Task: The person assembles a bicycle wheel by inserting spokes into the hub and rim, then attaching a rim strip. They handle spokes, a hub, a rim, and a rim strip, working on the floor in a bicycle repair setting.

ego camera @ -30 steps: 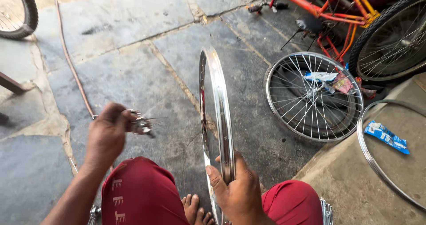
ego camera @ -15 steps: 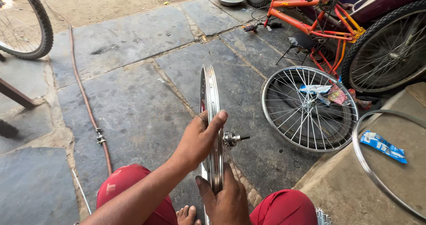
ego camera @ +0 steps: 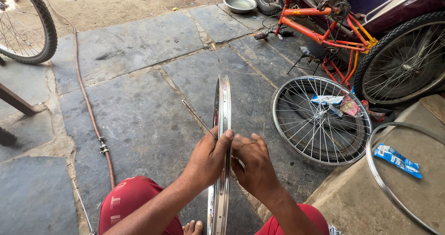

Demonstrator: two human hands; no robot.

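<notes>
Over on the far left a tyred wheel (ego camera: 28,24) stands at the edge of the paving, and a reddish hose (ego camera: 90,114) snakes down across the stone slabs (ego camera: 139,119). The person sits with red-clad knees apart and a bare chrome rim (ego camera: 221,137) stood upright on edge between them. The left hand (ego camera: 207,160) is closed against the rim's near side, thumb laid over its edge, and a thin spoke (ego camera: 199,119) slants up and away from under its fingers. Just across the rim, the right hand (ego camera: 252,165) is curled in toward the same spot, fingers bunched; whether it pinches the spoke's end I cannot tell. It looks to me like a spoke is being threaded through the rim, and the next move would call for steadying the rim while the spoke is guided to its hole. Further right a spoked wheel (ego camera: 322,121) lies flat, an orange bicycle frame (ego camera: 324,26) behind it, and a loose hoop (ego camera: 394,175) rests on the step.
</notes>
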